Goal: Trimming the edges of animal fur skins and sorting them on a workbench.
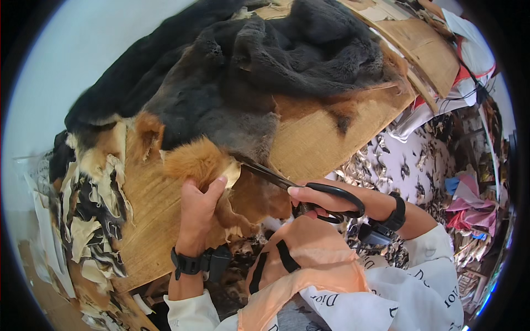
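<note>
My left hand [200, 204] grips the tan fur piece [193, 160] at its lower edge, thumb over the pale leather side. My right hand [313, 198] holds large dark scissors [334, 201], whose long blades reach left to the tan piece where it meets grey fur; whether they are fully closed is hard to tell. A big pelt of black and grey fur [221, 94] covers the upper part of the wooden board [331, 143]. Brownish fur hangs below the blades.
Ragged leather and fur offcuts [96, 226] hang along the board's left side. Scraps [403, 165] litter the floor at the right, near pink and blue cloths [472, 204]. Wooden panels [422, 52] and white-and-red fabric [464, 71] with dark cables lie at the upper right.
</note>
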`<state>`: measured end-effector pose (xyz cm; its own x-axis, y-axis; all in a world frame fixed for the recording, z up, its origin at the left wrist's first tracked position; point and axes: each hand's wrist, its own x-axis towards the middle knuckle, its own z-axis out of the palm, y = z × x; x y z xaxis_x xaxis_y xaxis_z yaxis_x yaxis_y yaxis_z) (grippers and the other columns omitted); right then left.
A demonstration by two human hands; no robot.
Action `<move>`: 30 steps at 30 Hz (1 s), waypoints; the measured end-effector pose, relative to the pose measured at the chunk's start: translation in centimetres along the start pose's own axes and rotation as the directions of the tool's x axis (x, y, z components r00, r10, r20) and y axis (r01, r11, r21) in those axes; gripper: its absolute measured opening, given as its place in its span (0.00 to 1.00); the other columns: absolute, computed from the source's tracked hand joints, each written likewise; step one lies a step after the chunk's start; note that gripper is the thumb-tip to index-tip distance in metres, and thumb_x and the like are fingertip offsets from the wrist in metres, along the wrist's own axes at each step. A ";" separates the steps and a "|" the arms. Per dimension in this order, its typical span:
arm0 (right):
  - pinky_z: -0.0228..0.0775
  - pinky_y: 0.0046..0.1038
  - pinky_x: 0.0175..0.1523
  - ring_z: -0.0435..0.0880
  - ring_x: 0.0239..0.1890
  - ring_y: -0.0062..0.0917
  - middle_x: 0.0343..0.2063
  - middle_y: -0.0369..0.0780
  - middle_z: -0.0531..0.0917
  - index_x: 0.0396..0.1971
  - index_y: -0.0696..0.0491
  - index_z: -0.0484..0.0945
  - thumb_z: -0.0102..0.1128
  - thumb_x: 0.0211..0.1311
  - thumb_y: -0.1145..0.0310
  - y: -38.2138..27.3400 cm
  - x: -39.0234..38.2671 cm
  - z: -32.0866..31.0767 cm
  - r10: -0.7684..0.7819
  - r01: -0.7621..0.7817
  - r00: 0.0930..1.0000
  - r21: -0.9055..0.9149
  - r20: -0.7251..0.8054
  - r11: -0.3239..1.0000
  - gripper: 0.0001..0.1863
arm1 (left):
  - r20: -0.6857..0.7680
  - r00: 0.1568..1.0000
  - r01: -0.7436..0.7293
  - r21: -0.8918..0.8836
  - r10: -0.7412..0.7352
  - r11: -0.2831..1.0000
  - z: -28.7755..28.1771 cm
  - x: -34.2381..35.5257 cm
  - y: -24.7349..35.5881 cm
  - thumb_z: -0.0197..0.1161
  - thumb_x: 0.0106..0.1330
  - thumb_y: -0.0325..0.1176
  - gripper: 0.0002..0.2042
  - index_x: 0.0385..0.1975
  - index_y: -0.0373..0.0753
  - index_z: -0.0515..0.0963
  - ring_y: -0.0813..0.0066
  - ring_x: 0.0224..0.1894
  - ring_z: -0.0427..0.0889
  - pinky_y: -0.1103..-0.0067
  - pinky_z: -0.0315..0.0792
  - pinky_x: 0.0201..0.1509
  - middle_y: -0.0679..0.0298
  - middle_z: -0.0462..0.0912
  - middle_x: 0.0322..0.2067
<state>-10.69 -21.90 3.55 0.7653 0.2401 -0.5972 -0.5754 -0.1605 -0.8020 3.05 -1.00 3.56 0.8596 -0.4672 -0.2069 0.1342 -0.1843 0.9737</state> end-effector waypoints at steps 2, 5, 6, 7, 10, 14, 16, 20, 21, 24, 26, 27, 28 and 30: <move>0.55 0.16 0.20 0.65 0.16 0.12 0.15 0.32 0.70 0.27 0.55 0.71 0.38 0.58 0.39 0.6 0.3 0.0 -0.022 0.021 1.000 0.115 0.014 0.993 0.30 | 0.000 1.000 -0.004 -0.016 0.004 1.000 0.0 0.1 0.0 0.60 0.54 0.28 0.13 0.37 0.28 0.72 0.79 0.34 0.74 0.82 0.68 0.38 0.63 0.76 0.34; 0.54 0.17 0.20 0.63 0.16 0.12 0.14 0.31 0.67 0.24 0.55 0.70 0.37 0.58 0.39 -0.1 0.1 -0.3 -0.021 0.020 1.000 0.088 0.014 0.996 0.30 | -0.029 0.999 0.011 -0.059 -0.013 0.998 0.0 0.5 0.2 0.60 0.54 0.28 0.13 0.37 0.28 0.72 0.80 0.32 0.73 0.83 0.67 0.36 0.65 0.76 0.32; 0.54 0.17 0.20 0.63 0.16 0.12 0.14 0.31 0.67 0.24 0.55 0.70 0.37 0.58 0.39 -0.3 0.1 -0.3 -0.018 0.016 1.000 0.087 0.017 0.996 0.30 | 0.015 0.999 0.034 -0.050 -0.033 0.998 -0.1 0.7 0.3 0.60 0.53 0.28 0.13 0.37 0.29 0.72 0.81 0.31 0.72 0.84 0.67 0.35 0.66 0.76 0.31; 0.54 0.17 0.19 0.63 0.16 0.12 0.14 0.31 0.67 0.24 0.55 0.70 0.36 0.59 0.39 -0.3 0.1 -0.2 -0.007 0.007 1.000 0.075 -0.004 0.997 0.30 | 0.059 0.997 0.056 -0.041 -0.054 0.998 -0.2 0.8 0.4 0.60 0.53 0.27 0.12 0.36 0.29 0.72 0.82 0.30 0.72 0.84 0.66 0.34 0.67 0.75 0.30; 0.54 0.18 0.19 0.63 0.15 0.13 0.12 0.31 0.67 0.21 0.55 0.70 0.36 0.59 0.40 -0.7 0.2 -0.6 0.011 -0.012 1.000 0.111 0.012 0.994 0.30 | 0.079 0.995 0.065 -0.015 -0.064 0.998 -0.2 1.0 0.5 0.60 0.52 0.27 0.12 0.36 0.29 0.73 0.84 0.29 0.71 0.85 0.66 0.33 0.68 0.75 0.28; 0.56 0.19 0.19 0.65 0.14 0.15 0.11 0.33 0.67 0.18 0.56 0.69 0.38 0.59 0.42 -1.2 0.2 -1.0 0.022 -0.022 1.000 0.067 -0.003 0.998 0.30 | 0.068 0.994 0.080 -0.001 -0.080 0.997 -0.7 1.5 0.1 0.60 0.52 0.27 0.12 0.35 0.30 0.73 0.83 0.29 0.71 0.84 0.66 0.33 0.68 0.75 0.28; 0.59 0.23 0.21 0.68 0.15 0.20 0.11 0.36 0.70 0.18 0.58 0.69 0.37 0.60 0.43 -0.9 0.3 -1.0 -0.007 0.008 1.000 0.010 -0.029 1.000 0.30 | 0.076 0.996 0.045 -0.035 -0.042 0.998 -0.7 1.6 0.4 0.59 0.52 0.27 0.11 0.35 0.30 0.73 0.84 0.28 0.71 0.85 0.66 0.33 0.69 0.74 0.28; 0.64 0.31 0.28 0.74 0.21 0.36 0.15 0.46 0.73 0.23 0.59 0.70 0.36 0.61 0.44 -1.9 0.3 -1.6 -0.117 0.097 0.992 -0.292 -0.052 0.951 0.29 | 0.144 0.985 0.101 -0.041 -0.094 0.994 -1.7 2.2 1.4 0.59 0.51 0.27 0.12 0.35 0.30 0.72 0.83 0.30 0.71 0.85 0.66 0.33 0.68 0.74 0.29; 0.64 0.32 0.29 0.74 0.22 0.37 0.16 0.46 0.73 0.24 0.58 0.70 0.37 0.61 0.44 -2.1 0.4 -1.9 -0.126 0.102 0.991 -0.332 -0.052 0.938 0.29 | 0.215 0.961 0.175 0.009 -0.173 0.984 -2.1 2.7 1.6 0.59 0.51 0.26 0.12 0.36 0.30 0.72 0.83 0.30 0.71 0.84 0.66 0.34 0.68 0.74 0.30; 0.65 0.33 0.31 0.75 0.25 0.41 0.19 0.48 0.74 0.25 0.58 0.69 0.38 0.60 0.43 -2.8 1.2 -2.5 -0.125 0.109 0.992 -0.339 -0.026 0.934 0.29 | 0.260 0.942 0.197 0.081 -0.211 0.977 -2.4 3.2 1.4 0.60 0.50 0.26 0.15 0.38 0.29 0.71 0.83 0.32 0.71 0.84 0.67 0.35 0.66 0.74 0.32; 0.65 0.33 0.31 0.75 0.25 0.41 0.18 0.48 0.74 0.26 0.58 0.70 0.39 0.60 0.43 -2.9 1.7 -2.4 -0.155 0.114 0.985 -0.396 -0.074 0.911 0.29 | 0.241 0.956 0.147 0.100 -0.168 0.984 -2.6 3.0 1.6 0.60 0.49 0.26 0.17 0.40 0.29 0.70 0.82 0.33 0.72 0.83 0.67 0.36 0.65 0.74 0.34; 0.65 0.33 0.31 0.75 0.25 0.41 0.18 0.48 0.74 0.26 0.58 0.70 0.39 0.60 0.43 -3.1 1.8 -2.4 -0.156 0.117 0.985 -0.400 -0.069 0.909 0.29 | 0.201 0.965 0.168 0.028 -0.170 0.985 -2.7 2.8 1.9 0.60 0.49 0.26 0.19 0.42 0.29 0.68 0.81 0.35 0.72 0.83 0.67 0.38 0.64 0.74 0.36; 0.65 0.33 0.30 0.75 0.25 0.41 0.18 0.49 0.74 0.27 0.58 0.70 0.40 0.59 0.43 -3.3 1.7 -2.4 -0.136 0.098 0.989 -0.426 -0.059 0.899 0.28 | 0.164 0.971 0.186 -0.048 -0.175 0.981 -2.8 2.6 1.9 0.60 0.49 0.26 0.22 0.45 0.28 0.66 0.80 0.37 0.72 0.83 0.67 0.40 0.63 0.74 0.37; 0.65 0.33 0.29 0.75 0.24 0.41 0.17 0.49 0.73 0.27 0.58 0.70 0.41 0.59 0.43 -3.4 1.6 -2.4 -0.113 0.080 0.993 -0.456 -0.046 0.886 0.28 | 0.167 0.976 0.157 -0.077 -0.142 0.985 -3.3 3.0 1.2 0.60 0.48 0.26 0.23 0.47 0.29 0.65 0.79 0.39 0.72 0.83 0.67 0.43 0.62 0.74 0.39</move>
<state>-6.80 -23.29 5.26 0.8378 0.2125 -0.5030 -0.3174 -0.5599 -0.7654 7.44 0.23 4.46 0.7369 -0.5744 -0.3564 0.3050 -0.1880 0.9336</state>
